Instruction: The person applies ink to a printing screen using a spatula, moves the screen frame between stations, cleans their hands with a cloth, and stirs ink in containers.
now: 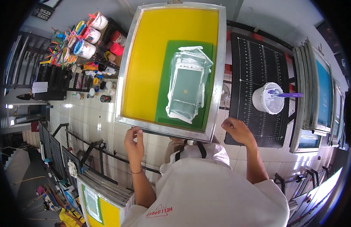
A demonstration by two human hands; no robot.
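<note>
In front of me lies a silk-screen frame (121, 102) with a silvery metal rim and yellow mesh. A green stencil area (164, 94) covers its lower right part, and white ink (171, 102) is smeared round a greyish rectangle there. My left hand (134, 145) is just off the frame's near left corner, holding nothing, fingers bent and thumb apart. Beyond the near right corner hovers my right hand (238, 129), empty, with loosely curved fingers. Neither hand appears to grip the rim.
On a black ruled board (245, 102) at the right stands a white tub (262, 100) with a purple spatula (291, 95). More screens (310, 87) lean far right. Paint tubs (84, 49) crowd a shelf at the left. Stacked screens (107, 193) and a person in yellow (71, 215) are lower left.
</note>
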